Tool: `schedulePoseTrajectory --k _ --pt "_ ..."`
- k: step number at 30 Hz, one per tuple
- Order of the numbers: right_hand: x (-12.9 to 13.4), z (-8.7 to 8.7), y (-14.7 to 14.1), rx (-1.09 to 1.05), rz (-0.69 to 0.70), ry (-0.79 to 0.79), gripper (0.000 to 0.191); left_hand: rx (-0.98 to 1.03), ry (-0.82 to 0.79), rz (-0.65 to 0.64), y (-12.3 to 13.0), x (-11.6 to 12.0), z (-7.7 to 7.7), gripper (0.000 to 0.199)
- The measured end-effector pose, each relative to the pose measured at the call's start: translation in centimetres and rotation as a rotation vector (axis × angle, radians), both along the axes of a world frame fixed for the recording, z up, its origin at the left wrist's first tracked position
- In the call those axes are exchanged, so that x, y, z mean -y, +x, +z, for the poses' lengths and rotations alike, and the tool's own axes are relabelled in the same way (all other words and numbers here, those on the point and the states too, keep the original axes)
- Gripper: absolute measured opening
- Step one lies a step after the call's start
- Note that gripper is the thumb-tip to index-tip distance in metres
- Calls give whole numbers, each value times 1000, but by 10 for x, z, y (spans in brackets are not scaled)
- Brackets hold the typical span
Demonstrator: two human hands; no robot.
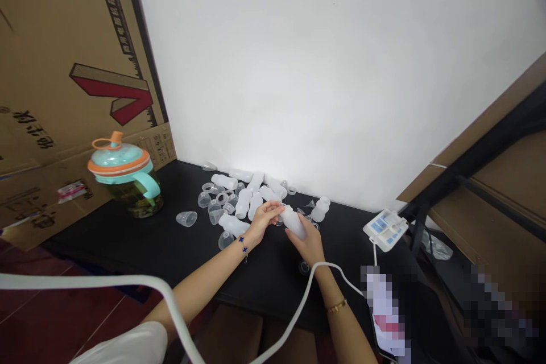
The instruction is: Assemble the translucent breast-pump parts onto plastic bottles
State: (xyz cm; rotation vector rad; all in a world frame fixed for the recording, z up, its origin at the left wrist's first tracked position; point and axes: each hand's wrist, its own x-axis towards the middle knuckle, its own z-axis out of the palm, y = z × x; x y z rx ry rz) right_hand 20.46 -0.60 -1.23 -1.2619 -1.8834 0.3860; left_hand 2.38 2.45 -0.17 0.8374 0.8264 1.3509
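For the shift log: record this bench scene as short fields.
Right hand: grips a translucent plastic bottle
Left hand: fingers at that bottle's upper end
Nearby: loose translucent bottles and clear plastic cups
Surface: black table
Also on table: orange-lidded jug, white control unit
Behind: cardboard sheet, white wall
Foreground: white hose

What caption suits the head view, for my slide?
Left hand and right hand hold a translucent plastic bottle over a black table among similar bottles and clear cups.
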Motion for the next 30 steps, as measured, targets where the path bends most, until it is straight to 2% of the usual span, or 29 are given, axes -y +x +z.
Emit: schedulePoseTrajectory --k 6,14,24,30 --pt "-1 -2 1 6 -9 -2 51 -1 -6 30 -1 -2 -2 40" --pt "-3 -6 3 -14 -17 -10 52 8 27 -4 -3 -1 1 41" --pt "-1 -2 0 -27 7 -22 50 15 31 -36 -2 3 7 44" --pt "1 -1 0 -23 11 -11 49 5 -15 -36 -3 -1 2 42"
